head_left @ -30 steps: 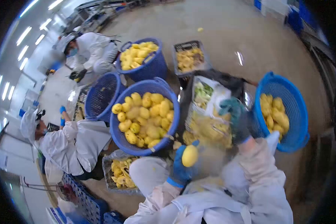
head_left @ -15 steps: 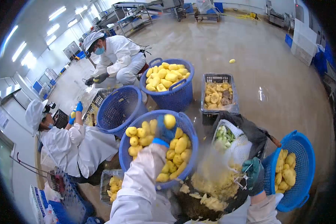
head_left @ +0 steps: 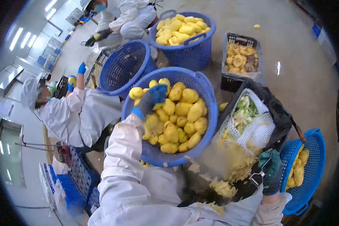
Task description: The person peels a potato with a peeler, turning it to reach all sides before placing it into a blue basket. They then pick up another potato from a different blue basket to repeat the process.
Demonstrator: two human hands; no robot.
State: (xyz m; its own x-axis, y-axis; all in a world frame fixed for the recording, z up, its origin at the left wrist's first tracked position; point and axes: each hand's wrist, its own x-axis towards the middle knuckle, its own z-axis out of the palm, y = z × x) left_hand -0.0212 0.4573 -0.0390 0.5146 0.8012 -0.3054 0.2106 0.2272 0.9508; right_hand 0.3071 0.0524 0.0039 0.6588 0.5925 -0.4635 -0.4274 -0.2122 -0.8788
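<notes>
My left hand (head_left: pixel 154 97), in a blue glove, reaches over the blue-purple basket (head_left: pixel 213 116) of potatoes (head_left: pixel 182 109). Its fingers stretch out above the heap, and I see no potato gripped in them; their undersides are hidden. At the lower right, my right hand (head_left: pixel 272 173) wears a green-and-grey glove and is closed around a metal peeler (head_left: pixel 257 178). Pale peelings (head_left: pixel 226 186) lie heaped left of the peeler. Above them, a white foam net (head_left: pixel 263 130) and greenish scraps (head_left: pixel 245 115) sit in a crate draped with black plastic.
A blue basket (head_left: pixel 316 165) with potatoes stands at right. Behind are a basket of peeled potatoes (head_left: pixel 182 28), an empty-looking basket (head_left: pixel 110 71) and a black crate (head_left: pixel 229 81) of cut pieces. One co-worker (head_left: pixel 94 109) sits at left; another (head_left: pixel 128 19) crouches farther back.
My left hand has shifted toward the basket's left side; the yellow potato at its fingers no longer shows in its grasp. My right hand still holds the peeler. The view has tilted downward.
</notes>
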